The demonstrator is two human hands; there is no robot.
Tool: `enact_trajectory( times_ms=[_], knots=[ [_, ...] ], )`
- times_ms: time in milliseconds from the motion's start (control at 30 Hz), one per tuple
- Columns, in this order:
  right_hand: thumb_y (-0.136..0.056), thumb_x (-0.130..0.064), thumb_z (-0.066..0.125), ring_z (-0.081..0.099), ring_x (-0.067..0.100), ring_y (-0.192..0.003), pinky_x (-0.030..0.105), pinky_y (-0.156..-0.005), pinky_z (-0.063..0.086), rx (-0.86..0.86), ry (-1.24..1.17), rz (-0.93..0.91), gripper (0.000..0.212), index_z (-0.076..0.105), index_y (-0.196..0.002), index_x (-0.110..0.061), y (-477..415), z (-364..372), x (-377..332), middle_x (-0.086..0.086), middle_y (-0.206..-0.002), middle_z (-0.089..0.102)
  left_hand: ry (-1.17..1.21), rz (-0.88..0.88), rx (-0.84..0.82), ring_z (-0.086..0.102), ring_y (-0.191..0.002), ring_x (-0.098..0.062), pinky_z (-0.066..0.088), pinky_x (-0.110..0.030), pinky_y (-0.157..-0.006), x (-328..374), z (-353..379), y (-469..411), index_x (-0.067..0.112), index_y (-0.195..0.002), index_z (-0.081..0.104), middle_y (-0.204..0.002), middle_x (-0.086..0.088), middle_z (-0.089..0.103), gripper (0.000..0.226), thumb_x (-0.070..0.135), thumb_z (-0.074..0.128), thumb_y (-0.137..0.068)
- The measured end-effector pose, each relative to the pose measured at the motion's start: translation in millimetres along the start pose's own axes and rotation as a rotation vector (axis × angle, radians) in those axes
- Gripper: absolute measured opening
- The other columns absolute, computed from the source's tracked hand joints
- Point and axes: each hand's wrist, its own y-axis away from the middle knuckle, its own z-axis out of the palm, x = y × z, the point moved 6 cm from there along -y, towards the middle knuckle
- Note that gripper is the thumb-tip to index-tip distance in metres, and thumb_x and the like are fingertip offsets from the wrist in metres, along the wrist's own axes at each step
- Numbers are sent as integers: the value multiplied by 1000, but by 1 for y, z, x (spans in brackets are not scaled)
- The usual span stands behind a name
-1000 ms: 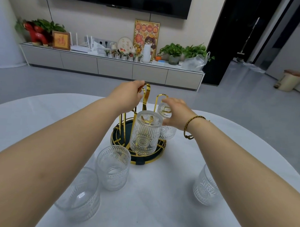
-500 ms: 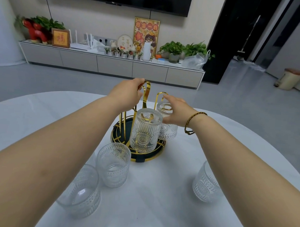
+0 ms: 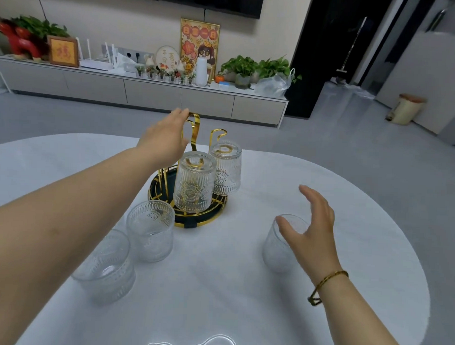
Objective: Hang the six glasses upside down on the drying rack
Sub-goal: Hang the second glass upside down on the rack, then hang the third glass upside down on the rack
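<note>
The drying rack (image 3: pixel 188 224) has a round dark base with a gold rim and gold hooks. Two ribbed glasses hang on it upside down, one in front (image 3: pixel 193 184) and one behind to the right (image 3: pixel 225 169). My left hand (image 3: pixel 165 140) lies on the top of the rack's gold handle, fingers over it. On the table two glasses stand upright to the left (image 3: pixel 150 229) (image 3: pixel 106 266), and a third upright glass (image 3: pixel 277 250) stands at the right. My right hand (image 3: pixel 311 227) hovers open just over the third glass, thumb near its rim, not closed on it.
Everything stands on a round white table (image 3: pixel 243 289); its edge curves past on the right. Clear glass rims (image 3: pixel 215 344) show at the bottom edge of the view. A low cabinet (image 3: pixel 151 93) with plants and ornaments stands far behind.
My right hand let go of the second hung glass and moved back and right, down to the upright glass on the right. My left hand stayed on the rack handle, its fingers straighter.
</note>
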Motion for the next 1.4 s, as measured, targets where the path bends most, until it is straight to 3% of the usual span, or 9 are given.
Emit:
enact_trajectory(
  times_ms=[133, 267, 400, 500, 700, 800, 933, 1200, 1400],
  knots=[
    [-69, -13, 69, 25, 19, -128, 29, -102, 24, 132, -151, 270, 76, 26, -131, -21, 37, 1, 52, -2, -137, 31, -58, 67, 53, 12, -140, -28, 16, -43, -113, 13, 5, 8, 8, -138, 13, -153, -13, 10, 57, 16, 43, -90],
    [-63, -19, 75, 19, 23, -134, 36, -109, 19, 31, -130, 448, 97, 12, -137, -16, 54, 26, 90, 6, -147, 23, -57, 57, 81, 12, -140, -28, 15, -43, -114, 14, 7, 10, 8, -138, 14, -153, -12, 10, 56, 8, 42, -89],
    [-55, -26, 78, 35, 31, -126, 47, -108, 27, 10, -26, 497, 102, 17, -135, -13, 53, 39, 105, 12, -138, 40, -44, 64, 94, 14, -139, -29, 17, -44, -113, 13, 7, 10, 9, -138, 16, -153, -11, 12, 55, 5, 41, -89],
    [-55, -33, 77, 31, 31, -128, 46, -111, 21, 20, -1, 564, 102, 16, -135, -16, 53, 45, 110, 11, -137, 42, -41, 67, 96, 15, -139, -29, 17, -44, -113, 11, 8, 9, 10, -138, 16, -153, -11, 12, 55, 6, 40, -89],
    [-55, -33, 78, 32, 32, -126, 46, -107, 29, 22, -44, 574, 88, 30, -127, -15, 50, 46, 115, 10, -130, 46, 8, 73, 70, 15, -139, -26, 18, -45, -112, 5, 5, 8, 15, -139, 12, -154, -8, 12, 56, 8, 39, -90],
    [-53, -26, 79, 47, 28, -111, 38, -93, 42, 38, -119, 537, 77, 38, -117, -20, 50, 43, 113, 5, -115, 52, 65, 15, 53, 20, -137, -30, 21, -47, -111, -2, -2, 3, 14, -139, 12, -152, -10, 18, 55, 13, 39, -91],
    [-53, -15, 79, 52, 16, -91, 28, -77, 40, 61, -226, 483, 64, 40, -104, -24, 47, 39, 105, -15, -93, 51, 75, -50, 7, 42, -119, -38, 37, -48, -97, 0, -6, -3, 12, -136, 20, -141, -20, 36, 50, 17, 40, -91],
    [-59, -13, 76, 51, 5, -83, 17, -67, 39, 54, -277, 395, 60, 41, -107, -19, 22, 14, 75, -17, -90, 47, 152, -92, -8, 47, -114, -39, 42, -45, -94, -4, -8, -11, 15, -133, 32, -138, -16, 43, 46, 6, 40, -88],
    [-62, -13, 75, 49, 9, -86, 17, -67, 39, 59, -282, 294, 60, 36, -107, -22, -11, -16, 47, -6, -98, 47, 225, -77, -69, 51, -107, -34, 41, -34, -78, -1, -6, -21, 21, -131, 35, -138, -12, 44, 45, 7, 41, -89]
  ],
)
